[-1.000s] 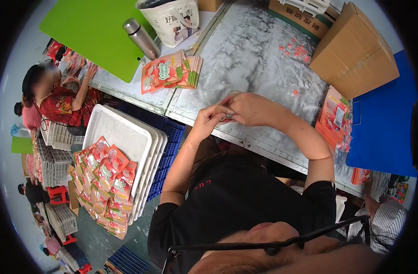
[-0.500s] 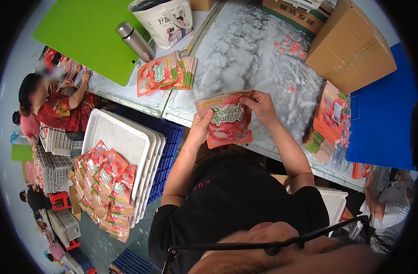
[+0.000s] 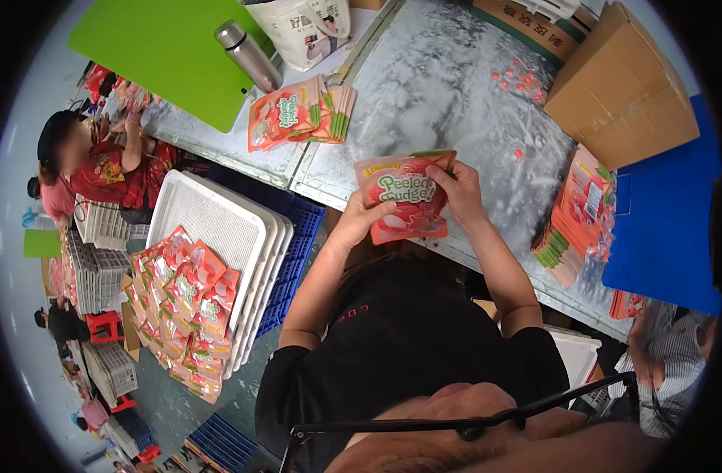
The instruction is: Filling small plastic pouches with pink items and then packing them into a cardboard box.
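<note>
Your left hand [image 3: 362,219] pinches the red pouch [image 3: 408,206] at its left side, thumb across the printed front; your right hand [image 3: 462,194] pinches its upper right side. You hold it over the near edge of the table [image 3: 444,87], near a pouch stack [image 3: 286,118].
</note>
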The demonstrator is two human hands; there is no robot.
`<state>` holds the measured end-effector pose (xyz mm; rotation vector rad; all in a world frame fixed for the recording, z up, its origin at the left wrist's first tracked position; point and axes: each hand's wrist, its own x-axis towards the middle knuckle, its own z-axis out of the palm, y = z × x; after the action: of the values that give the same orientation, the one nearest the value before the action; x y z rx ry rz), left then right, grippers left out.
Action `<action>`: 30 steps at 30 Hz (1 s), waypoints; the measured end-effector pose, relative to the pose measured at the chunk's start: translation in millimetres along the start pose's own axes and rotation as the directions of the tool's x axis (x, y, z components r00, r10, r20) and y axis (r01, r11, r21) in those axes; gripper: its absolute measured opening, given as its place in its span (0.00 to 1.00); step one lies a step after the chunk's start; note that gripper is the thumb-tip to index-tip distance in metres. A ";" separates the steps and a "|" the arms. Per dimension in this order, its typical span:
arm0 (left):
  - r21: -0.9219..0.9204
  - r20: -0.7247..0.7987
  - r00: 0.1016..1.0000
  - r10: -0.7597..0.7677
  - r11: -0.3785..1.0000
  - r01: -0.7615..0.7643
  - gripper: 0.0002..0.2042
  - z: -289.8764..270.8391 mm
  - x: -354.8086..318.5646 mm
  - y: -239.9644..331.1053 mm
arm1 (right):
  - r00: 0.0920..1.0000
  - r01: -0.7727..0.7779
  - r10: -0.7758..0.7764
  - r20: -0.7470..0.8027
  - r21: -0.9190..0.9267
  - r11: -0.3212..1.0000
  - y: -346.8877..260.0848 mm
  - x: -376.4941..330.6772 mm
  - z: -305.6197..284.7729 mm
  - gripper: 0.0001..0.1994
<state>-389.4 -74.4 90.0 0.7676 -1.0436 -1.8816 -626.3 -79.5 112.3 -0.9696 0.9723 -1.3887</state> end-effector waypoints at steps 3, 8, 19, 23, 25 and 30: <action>-0.057 -0.111 0.981 0.162 0.984 -0.169 0.13 -2.2 8.3 4.3 | 1.000 0.005 -0.005 0.005 0.062 0.998 8.5 -2.0 2.4 0.07; -0.031 -0.271 0.932 0.239 0.966 -0.257 0.07 15.7 19.7 16.3 | 0.999 -0.029 0.026 0.034 0.086 0.996 7.1 -6.5 16.3 0.07; -0.001 -0.172 0.973 0.153 0.988 -0.156 0.09 10.9 22.0 16.0 | 0.996 -0.078 0.073 0.045 0.132 0.988 23.8 1.3 26.5 0.09; 0.097 -0.232 0.943 0.239 0.970 -0.222 0.12 9.8 8.0 27.4 | 0.982 -0.176 0.187 0.038 -0.206 0.963 21.1 5.0 33.3 0.12; 0.179 -0.247 0.942 0.228 0.966 -0.186 0.11 13.4 6.9 32.0 | 0.989 -0.138 0.145 0.033 -0.155 0.978 24.1 1.6 29.2 0.12; -0.161 -0.153 0.980 0.128 0.975 -0.153 0.15 -8.7 -3.5 13.0 | 0.990 -0.052 0.040 0.138 0.082 0.995 53.7 14.5 18.0 0.10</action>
<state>-375.9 -78.6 97.7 0.6971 -0.8138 -1.7427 -592.5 -96.3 67.5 -0.9594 0.8221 -1.2977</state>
